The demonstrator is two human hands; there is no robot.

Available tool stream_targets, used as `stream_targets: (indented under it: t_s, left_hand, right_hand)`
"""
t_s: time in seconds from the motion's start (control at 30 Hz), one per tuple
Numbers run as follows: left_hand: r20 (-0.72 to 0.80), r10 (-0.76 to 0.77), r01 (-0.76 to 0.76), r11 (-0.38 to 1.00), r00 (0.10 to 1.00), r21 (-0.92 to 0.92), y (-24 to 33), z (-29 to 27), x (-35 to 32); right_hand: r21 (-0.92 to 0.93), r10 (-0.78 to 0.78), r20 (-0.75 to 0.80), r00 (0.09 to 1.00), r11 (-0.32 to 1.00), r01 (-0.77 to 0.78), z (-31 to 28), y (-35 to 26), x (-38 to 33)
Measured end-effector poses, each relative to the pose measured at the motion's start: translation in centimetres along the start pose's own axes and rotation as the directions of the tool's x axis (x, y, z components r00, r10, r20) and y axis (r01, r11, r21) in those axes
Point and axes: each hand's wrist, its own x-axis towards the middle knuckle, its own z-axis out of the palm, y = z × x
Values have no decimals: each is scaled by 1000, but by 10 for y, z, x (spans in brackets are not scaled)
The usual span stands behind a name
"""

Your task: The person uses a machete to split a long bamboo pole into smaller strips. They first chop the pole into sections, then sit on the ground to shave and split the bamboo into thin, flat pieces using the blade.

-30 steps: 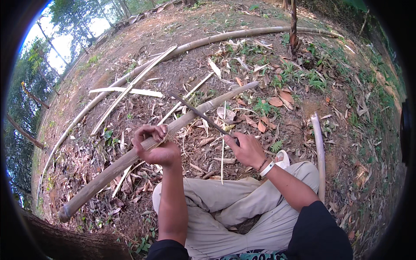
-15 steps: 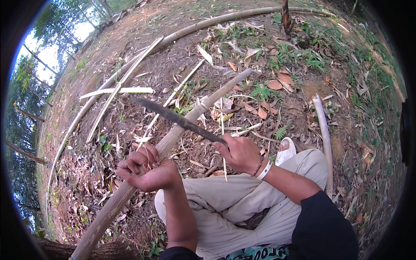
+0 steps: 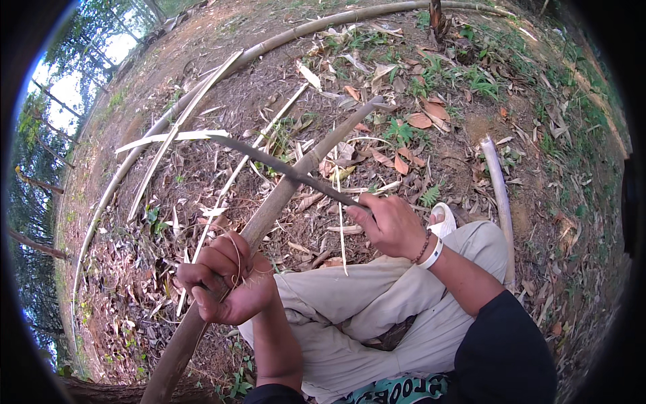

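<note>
A brown bamboo pole (image 3: pixel 272 212) slants from the lower left toward the upper middle, its far end narrowed. My left hand (image 3: pixel 227 279) is closed round its lower part, with thin curled fibres (image 3: pixel 237 259) over the fingers. My right hand (image 3: pixel 396 229) grips the handle end of a long dark machete (image 3: pixel 266 158). The blade crosses over the pole above my left hand, its tip pointing to the upper left. Whether its edge touches the pole I cannot tell. A beaded bracelet and white wristband sit on my right wrist.
Pale split strips (image 3: pixel 182 135) lie on the leaf-strewn ground at the left, across a long curved pole (image 3: pixel 282 37). A short pole (image 3: pixel 498 195) lies beside my right knee. A thin stump (image 3: pixel 438 20) stands at the far side. A log (image 3: pixel 128 392) lies at the lower left.
The pole's lower end has swung right, and my left hand has dipped slightly with it. My right hand has moved right and slightly up, drawing the machete across the pole.
</note>
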Motion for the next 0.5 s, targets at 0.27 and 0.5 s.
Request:
stream_targets:
  t_s: [0.27,0.5]
  left_hand:
    - [-127,50,-46,998,991,31,1,6,5]
    - [-440,124,26,947,890,320,-7,23,1]
  right_hand:
    - [66,-91,40,995,994,89,-3,-11,-13]
    - [54,103,-101,990,994,-98,29,40,14]
